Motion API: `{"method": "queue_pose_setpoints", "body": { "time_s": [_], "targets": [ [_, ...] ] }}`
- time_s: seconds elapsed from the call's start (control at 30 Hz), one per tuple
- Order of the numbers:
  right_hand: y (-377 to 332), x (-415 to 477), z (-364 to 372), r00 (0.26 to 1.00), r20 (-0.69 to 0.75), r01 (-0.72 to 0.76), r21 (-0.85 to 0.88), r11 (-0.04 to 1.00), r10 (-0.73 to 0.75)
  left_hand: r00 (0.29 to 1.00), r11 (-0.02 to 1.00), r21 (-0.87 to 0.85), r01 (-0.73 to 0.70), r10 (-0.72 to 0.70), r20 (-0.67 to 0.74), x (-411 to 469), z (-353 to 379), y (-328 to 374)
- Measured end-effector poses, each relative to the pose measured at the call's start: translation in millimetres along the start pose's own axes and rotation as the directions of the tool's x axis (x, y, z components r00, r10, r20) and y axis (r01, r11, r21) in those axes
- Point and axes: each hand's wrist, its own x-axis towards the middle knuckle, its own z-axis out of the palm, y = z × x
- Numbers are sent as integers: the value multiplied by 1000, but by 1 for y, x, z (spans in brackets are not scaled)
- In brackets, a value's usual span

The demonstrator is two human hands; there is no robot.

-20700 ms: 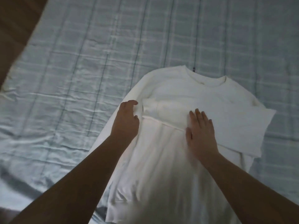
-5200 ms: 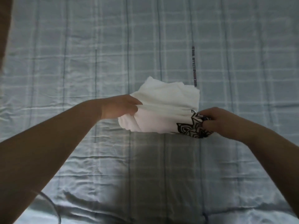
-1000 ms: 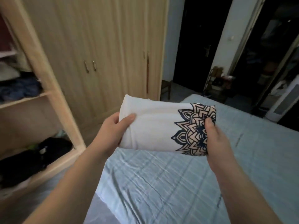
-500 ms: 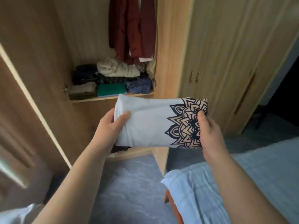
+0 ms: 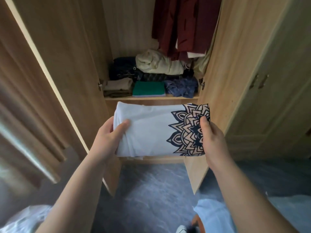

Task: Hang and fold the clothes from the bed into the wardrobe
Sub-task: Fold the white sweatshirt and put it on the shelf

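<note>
A folded white shirt (image 5: 148, 132) with a dark mandala print on its right end is held level in front of the open wardrobe (image 5: 80, 47). My left hand (image 5: 109, 138) grips its left end, thumb on top. My right hand (image 5: 212, 138) grips the printed end, thumb on the print. The shirt hangs in the air just below the wardrobe shelf (image 5: 151, 98).
The shelf carries several folded clothes: a green one (image 5: 148, 88), a tan one (image 5: 117, 86), dark ones, a blue one (image 5: 181, 86) and a cream bundle (image 5: 158, 63). Dark red garments (image 5: 183, 24) hang above. Open doors stand on both sides. The bed corner (image 5: 210, 214) is at lower right.
The view has swung from the bed to face the open wardrobe, and I have come closer. Both hands still hold the folded shirt, now centred under the shelf.
</note>
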Motion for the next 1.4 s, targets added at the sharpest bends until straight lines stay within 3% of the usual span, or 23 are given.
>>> {"method": "queue_pose_setpoints", "body": {
  "time_s": [0.2, 0.47, 0.63, 1.13, 1.3, 1.4],
  "targets": [
    [22, 104, 23, 994, 105, 1, 34, 999, -4, 998, 996, 92, -5, 11, -63, 95, 21, -14],
    [39, 244, 64, 973, 228, -23, 0, 1000, 22, 974, 993, 105, 54, -29, -223, 208, 45, -29],
    [49, 312, 97, 962, 271, -10, -90, 996, 34, 965, 992, 80, 99, -76, -251, 274, 41, -43],
    [88, 531, 265, 986, 91, -114, -223, 968, 138, 967, 966, 177, 189, -152, -203, 565, -29, -120],
    [106, 582, 291, 984, 45, -155, -262, 952, 172, 955, 940, 218, 261, -218, -203, 639, -33, -151],
    [117, 613, 301, 989, 24, -127, -377, 917, 147, 945, 933, 200, 299, -260, -201, 674, -27, -172]
  ]
}}
